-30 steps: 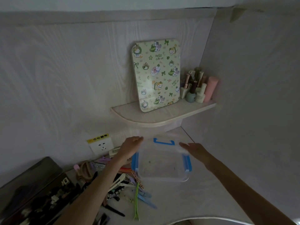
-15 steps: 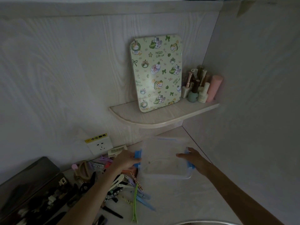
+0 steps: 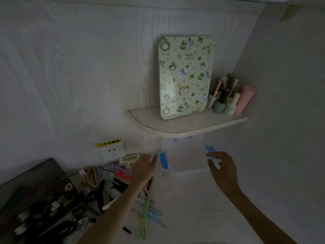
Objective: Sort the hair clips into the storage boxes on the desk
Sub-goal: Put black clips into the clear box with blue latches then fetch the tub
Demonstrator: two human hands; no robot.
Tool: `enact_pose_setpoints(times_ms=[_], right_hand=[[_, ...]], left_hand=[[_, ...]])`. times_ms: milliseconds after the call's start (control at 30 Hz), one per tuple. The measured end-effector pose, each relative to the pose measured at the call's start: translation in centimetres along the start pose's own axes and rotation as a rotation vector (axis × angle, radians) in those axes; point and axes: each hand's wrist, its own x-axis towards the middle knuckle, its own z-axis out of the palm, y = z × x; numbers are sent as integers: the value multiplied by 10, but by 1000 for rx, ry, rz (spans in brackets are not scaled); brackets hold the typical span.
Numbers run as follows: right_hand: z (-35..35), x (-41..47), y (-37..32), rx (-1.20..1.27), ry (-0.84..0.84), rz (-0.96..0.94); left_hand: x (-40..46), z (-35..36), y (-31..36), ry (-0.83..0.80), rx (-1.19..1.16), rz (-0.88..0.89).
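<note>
Clear storage box (image 3: 186, 161) smeared by motion blur under the shelf (image 3: 184, 127), its outline barely traceable; dark open case (image 3: 35, 199) cut off at left edge, contents too dim to identify.

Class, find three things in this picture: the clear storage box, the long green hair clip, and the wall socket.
Clear storage box (image 3: 189, 160), head view, on its see-through body.
Green hair clip (image 3: 145, 217), head view, mid-length.
Wall socket (image 3: 112, 153), head view, on its white faceplate.
</note>
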Motion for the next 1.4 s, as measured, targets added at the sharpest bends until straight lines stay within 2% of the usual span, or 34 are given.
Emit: enact_pose_setpoints(times_ms=[100, 133, 267, 300, 367, 433, 500, 600, 667, 733, 833, 933, 1067, 1200, 1333, 1400], right_hand=[[24, -2, -31, 24, -175, -182], [36, -3, -42, 5, -255, -244], [104, -7, -73, -148, -573, -516], [121, -6, -78, -226, -621, -595], [149, -5, -86, -539, -673, -680], [165, -5, -92, -861, -771, -652], [177, -9, -90, -992, -897, -573], [188, -11, -91, -949, -890, -617], [186, -11, -92, -902, -753, -731], [177, -10, -96, -844, -705, -736], [154, -10, -95, -568, -612, -747], [108, -10, -97, -257, -503, -582], [48, 1, -71, -70, -507, -124], [22, 24, -38, -33, -507, 266], [19, 36, -26, -204, -551, 355], [23, 39, -23, -258, -604, 399]], left_hand=[[8, -29, -26, 136, 226, 126], [12, -38, -35, 128, 335, 154], [20, -58, -63, -74, 698, 195], [19, -60, -67, -96, 747, 180], [16, -62, -74, -72, 763, 162], [12, -63, -79, -7, 742, 176], [10, -67, -83, 51, 711, 204], [10, -74, -87, 128, 657, 200], [9, -80, -90, 181, 611, 190], [9, -87, -95, 219, 501, 183], [4, -98, -99, 260, 264, 150], [-9, -102, -86, 255, 56, 165], [-18, -93, -50, 107, -255, 51], [-16, -65, 8, -79, -455, -97], [-19, -11, 53, -185, -498, -125], [-22, 16, 62, -161, -437, -143]])
